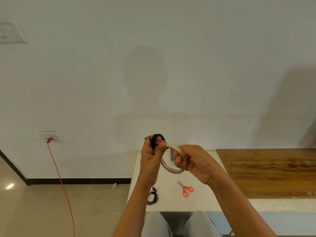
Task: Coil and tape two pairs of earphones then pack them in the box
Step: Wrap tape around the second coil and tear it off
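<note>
Black coiled earphones (156, 139) sit bunched in my left hand (150, 159), fingers and thumb curled round them, raised above the white table (171, 202). My right hand (196, 162) grips the clear roll of sticky tape (173, 171), fingers through its ring, close against my left thumb. I judge this the taping step; next I must free the tape's end and wrap the coil. A second black pair of earphones (153, 196) lies on the table near the orange-handled scissors (186, 189).

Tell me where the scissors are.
In the head view, the red-handled scissors lie on the white table, right of the coiled black earphones.
</note>
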### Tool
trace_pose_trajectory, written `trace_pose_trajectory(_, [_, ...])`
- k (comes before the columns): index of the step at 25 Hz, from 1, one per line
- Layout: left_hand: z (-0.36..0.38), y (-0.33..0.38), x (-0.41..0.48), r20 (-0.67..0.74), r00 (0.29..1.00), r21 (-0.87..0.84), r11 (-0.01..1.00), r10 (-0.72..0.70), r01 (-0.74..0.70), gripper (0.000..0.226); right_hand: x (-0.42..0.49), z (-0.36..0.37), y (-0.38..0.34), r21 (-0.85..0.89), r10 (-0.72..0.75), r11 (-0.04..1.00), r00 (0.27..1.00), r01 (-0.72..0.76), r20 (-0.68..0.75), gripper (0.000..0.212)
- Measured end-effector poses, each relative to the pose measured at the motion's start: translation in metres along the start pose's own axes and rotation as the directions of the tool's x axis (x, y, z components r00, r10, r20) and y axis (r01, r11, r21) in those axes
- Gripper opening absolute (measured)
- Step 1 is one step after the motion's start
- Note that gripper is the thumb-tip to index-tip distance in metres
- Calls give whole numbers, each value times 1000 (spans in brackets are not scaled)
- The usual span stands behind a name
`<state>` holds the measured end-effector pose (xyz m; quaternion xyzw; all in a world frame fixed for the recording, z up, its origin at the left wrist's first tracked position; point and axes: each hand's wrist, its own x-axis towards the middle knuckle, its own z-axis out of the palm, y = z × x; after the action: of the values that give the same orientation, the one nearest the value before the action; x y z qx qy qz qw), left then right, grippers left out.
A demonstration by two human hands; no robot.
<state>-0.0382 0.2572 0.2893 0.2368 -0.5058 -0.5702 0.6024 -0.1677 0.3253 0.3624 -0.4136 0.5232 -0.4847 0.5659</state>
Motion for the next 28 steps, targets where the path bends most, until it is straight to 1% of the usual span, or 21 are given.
trace_pose_trajectory(3, [2,2,0,11,1000,10,1000,12,-12,24,1,1,1,77,21,997,999,-18,-32,39])
trace_pose_trajectory(7, [3,5,-2,34,999,50,998,35,-37,21,0,1,-2,68,40,997,999,-38,-35,35])
trace_pose_trajectory(10, [3,7,-1,13,999,36,999,30,-30,24,1,0,-2,62,11,998,1000,-11,-3,36])
trace_pose_trajectory(15, [4,9,0,-3,1000,42,999,21,-21,23,1,0,2,81,-38,996,999,36,21,46])
trace_pose_trajectory(19, [4,13,-1,4,1000,61,998,13,-13,24,-1,-1,3,99,-69,993,997,64,46,40])
trace_pose_trajectory(21, [4,16,-3,35,999,98,995,-3,-1,25,-2,-3,1,25,-83,996,995,82,53,41])
trace_pose_trajectory(23, [2,21,-3,89,995,179,984,-42,25,24,-3,-9,-1,-146,-120,981,991,127,60,40])
trace_pose_trajectory(25, [2,29,-3,158,983,307,951,-98,45,18,-1,-14,-2,-343,-146,924,985,171,95,34])
trace_pose_trajectory(26, [3,32,-3,188,974,377,925,-124,45,13,0,-16,-2,-412,-149,893,983,181,110,32])
trace_pose_trajectory(27, [4,35,-3,212,966,441,897,-147,40,8,0,-18,-3,-457,-143,871,983,182,118,32])
trace_pose_trajectory(28, [5,36,-3,227,960,498,866,-166,32,8,0,-20,-4,-486,-138,855,983,181,125,33])
